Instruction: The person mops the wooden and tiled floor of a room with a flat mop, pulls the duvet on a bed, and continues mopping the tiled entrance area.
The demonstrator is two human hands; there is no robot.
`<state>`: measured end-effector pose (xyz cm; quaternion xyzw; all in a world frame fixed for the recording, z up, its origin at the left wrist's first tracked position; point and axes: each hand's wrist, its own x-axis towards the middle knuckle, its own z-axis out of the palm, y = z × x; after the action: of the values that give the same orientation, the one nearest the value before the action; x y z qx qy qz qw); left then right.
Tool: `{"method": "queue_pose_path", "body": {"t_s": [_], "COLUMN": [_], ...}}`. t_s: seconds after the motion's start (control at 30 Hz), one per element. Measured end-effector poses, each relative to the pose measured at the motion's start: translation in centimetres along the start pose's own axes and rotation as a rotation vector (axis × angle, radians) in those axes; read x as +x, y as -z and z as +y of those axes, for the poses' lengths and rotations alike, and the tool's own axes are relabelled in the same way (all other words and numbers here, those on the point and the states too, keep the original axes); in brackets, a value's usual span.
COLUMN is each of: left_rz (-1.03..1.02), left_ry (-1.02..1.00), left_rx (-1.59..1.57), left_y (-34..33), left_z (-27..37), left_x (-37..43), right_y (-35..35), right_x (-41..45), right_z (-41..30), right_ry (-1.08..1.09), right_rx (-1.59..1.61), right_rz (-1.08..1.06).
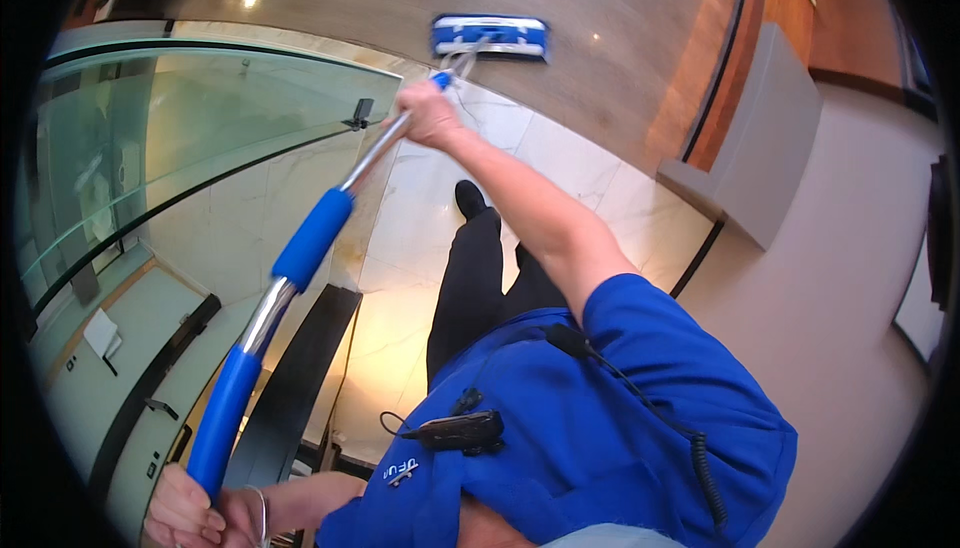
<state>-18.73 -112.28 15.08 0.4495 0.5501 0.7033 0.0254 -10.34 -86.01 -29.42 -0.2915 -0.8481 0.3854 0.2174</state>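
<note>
A flat floor mop with a steel pole and blue foam sleeves runs across the left half of the view. My right hand is wrapped around the lower pole, close to the blue joint above the mop head. Near the bottom left, my left hand grips the top end of the pole, just past the longer foam sleeve. A metal bracelet circles that wrist. The blue-and-white rectangular mop head lies flat on the grey-brown floor, beyond the marble tiles.
Glass panels with black edging stand at the left, close beside the pole. A black ledge lies below them. To the right, a grey projecting box adjoins wood panelling. White marble tile surrounds my black shoe.
</note>
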Motion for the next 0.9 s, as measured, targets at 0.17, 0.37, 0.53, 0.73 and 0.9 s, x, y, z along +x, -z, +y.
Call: {"method": "queue_pose_path", "body": {"t_s": [0.17, 0.37, 0.53, 0.73, 0.9], "left_rz": [0.409, 0.244, -0.022, -0.358, -0.758], "left_ry": [0.147, 0.406, 0.484, 0.418, 0.308], "left_rx": [0.012, -0.171, -0.31, -0.439, -0.613], "left_y": [3.0, 6.1, -3.4, -9.9, -12.3], "left_z": [4.4, 6.0, 4.8, 10.4, 13.3], "left_x": [-2.9, -9.2, -12.3, -14.0, -14.3], "right_y": [-2.7, 1.7, 8.9, 12.2, 13.8], "right_x": [-6.3, -18.9, -32.1, -43.2, -48.4], "right_z": [-6.4, -3.7, 2.4, -0.4, -3.5], "right_ry": [-0.131, -0.285, -0.325, -0.454, -0.629], "right_rx": [0.144, 0.103, -0.097, -0.119, -0.063], "right_rz": [-0.361, -0.161, 0.158, 0.442, 0.473]}}
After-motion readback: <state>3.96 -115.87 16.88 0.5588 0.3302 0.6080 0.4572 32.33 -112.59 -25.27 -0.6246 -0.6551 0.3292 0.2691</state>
